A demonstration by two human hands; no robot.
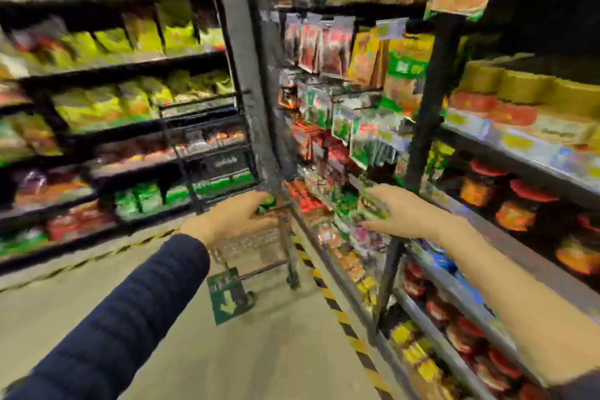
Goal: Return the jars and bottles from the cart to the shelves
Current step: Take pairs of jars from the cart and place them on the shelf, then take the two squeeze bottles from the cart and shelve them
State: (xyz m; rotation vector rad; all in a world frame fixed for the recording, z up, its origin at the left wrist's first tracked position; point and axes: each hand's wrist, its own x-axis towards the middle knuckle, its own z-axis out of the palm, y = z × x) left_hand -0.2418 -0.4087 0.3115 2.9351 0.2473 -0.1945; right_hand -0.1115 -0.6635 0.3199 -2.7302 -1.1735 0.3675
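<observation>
Reaching — two hands, one cart

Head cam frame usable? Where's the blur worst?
Head view: heavy motion blur, worst on the left shelves. Blocky smear over the hanging packets. Wide-angle bending at the edges, and dark corners. Finger detail is lost on the left hand and right hand, so grip is unreadable.

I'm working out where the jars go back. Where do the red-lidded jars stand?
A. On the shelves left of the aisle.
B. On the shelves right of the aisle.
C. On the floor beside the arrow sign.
B: the red-lidded jars sit on the right-hand shelves, past the right hand, while the left hand grips the cart handle.
</observation>
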